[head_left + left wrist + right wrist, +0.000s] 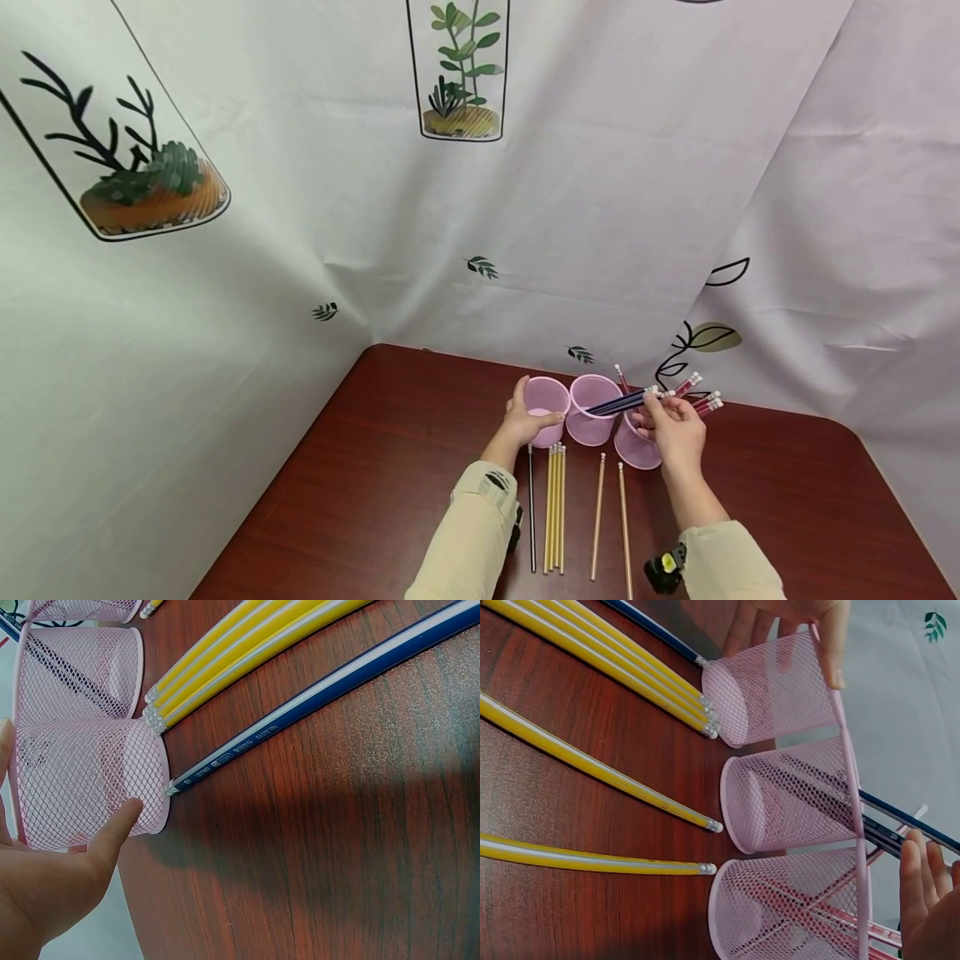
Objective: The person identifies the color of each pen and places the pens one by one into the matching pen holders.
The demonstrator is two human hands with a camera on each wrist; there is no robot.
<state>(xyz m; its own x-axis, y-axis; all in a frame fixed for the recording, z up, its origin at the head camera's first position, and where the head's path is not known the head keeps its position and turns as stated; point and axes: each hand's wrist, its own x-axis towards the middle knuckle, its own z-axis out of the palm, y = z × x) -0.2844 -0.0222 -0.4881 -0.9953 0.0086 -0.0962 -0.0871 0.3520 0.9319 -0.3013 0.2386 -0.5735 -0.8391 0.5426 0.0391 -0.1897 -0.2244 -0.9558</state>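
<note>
Three pink mesh pencil cups stand side by side. My left hand [522,421] grips the left cup [90,780], its thumb along the near side and its fingers round the other. Dark blue pencils [622,403] lean steeply to the right out of the middle cup [588,427]. At their eraser ends, my right hand [678,433] holds them between thumb and fingers, above the right cup [637,450]. Red pencils [840,919] stand tilted in that right cup, partly behind the right hand in the head view.
Several yellow pencils [556,508] lie together on the brown table [360,483] before the cups. One blue pencil [300,701] lies to their left. Two single yellow pencils [598,517] lie to the right. A patterned white cloth [600,208] hangs behind the table.
</note>
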